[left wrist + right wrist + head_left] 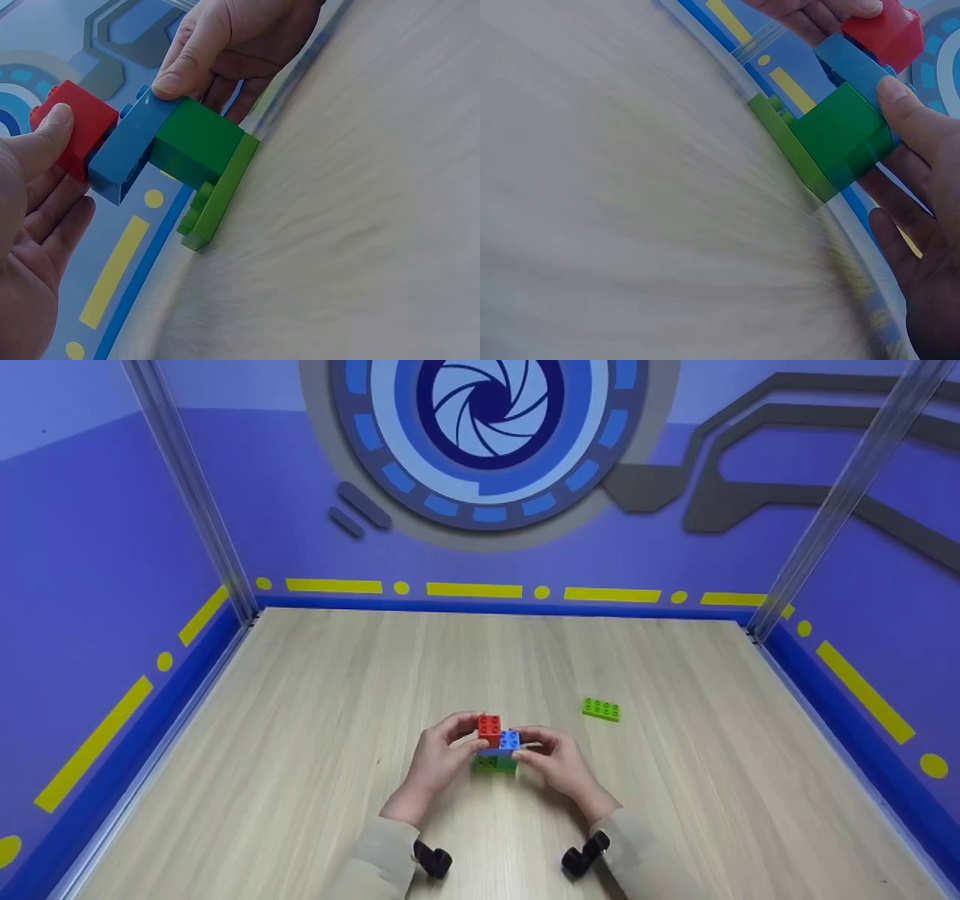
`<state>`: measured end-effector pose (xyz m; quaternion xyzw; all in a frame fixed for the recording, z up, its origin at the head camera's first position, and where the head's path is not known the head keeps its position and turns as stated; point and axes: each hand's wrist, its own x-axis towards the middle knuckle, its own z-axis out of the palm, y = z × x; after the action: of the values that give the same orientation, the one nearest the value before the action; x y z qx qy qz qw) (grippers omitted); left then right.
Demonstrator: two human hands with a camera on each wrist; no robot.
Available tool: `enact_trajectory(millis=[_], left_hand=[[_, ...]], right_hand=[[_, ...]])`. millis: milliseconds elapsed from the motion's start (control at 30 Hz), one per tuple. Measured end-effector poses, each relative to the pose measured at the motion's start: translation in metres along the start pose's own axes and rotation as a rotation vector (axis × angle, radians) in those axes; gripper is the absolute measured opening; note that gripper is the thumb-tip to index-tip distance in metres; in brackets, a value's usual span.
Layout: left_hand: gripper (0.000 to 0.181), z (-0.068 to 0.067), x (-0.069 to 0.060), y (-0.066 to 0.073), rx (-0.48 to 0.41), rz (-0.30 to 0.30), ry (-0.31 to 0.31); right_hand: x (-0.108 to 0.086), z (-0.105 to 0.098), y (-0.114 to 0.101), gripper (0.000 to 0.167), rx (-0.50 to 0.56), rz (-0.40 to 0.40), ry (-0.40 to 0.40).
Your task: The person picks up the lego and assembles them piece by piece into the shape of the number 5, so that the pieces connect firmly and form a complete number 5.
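Note:
In the head view, a small stack of toy building bricks stands between both hands. A light green plate (217,199) is at its bottom, with a dark green brick (844,131) on one end of it. Across the dark green brick lies a longer blue brick (509,739), overhanging to the left. At the overhanging end is a red brick (489,729); whether it is fully seated cannot be told. My left hand (439,761) pinches the red brick between thumb and fingers. My right hand (559,761) grips the blue brick's right end, thumb on its near side.
Behind and to the right of the stack, a loose light green plate (601,709) lies studs up on the wooden table (337,682). Blue-purple walls (247,502) border the table at the back and both sides.

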<state>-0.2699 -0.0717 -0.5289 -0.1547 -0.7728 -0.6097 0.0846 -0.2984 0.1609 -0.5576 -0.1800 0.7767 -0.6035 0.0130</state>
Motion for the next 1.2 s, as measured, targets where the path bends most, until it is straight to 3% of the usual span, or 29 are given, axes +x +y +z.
enact_trajectory(millis=[200,467,1200], left_hand=[[0.042,0.005,0.002,-0.002,-0.005,0.043,0.008],[0.04,0.005,0.002,-0.007,-0.033,0.054,0.019],[0.041,0.0,0.0,-0.008,0.047,0.075,-0.008]], right_hand=[[0.0,-0.002,0.001,0.037,-0.003,-0.001,-0.006],[0.0,-0.001,0.002,0.038,-0.002,-0.011,-0.009],[0.001,-0.002,0.005,0.039,-0.019,-0.016,-0.008]])
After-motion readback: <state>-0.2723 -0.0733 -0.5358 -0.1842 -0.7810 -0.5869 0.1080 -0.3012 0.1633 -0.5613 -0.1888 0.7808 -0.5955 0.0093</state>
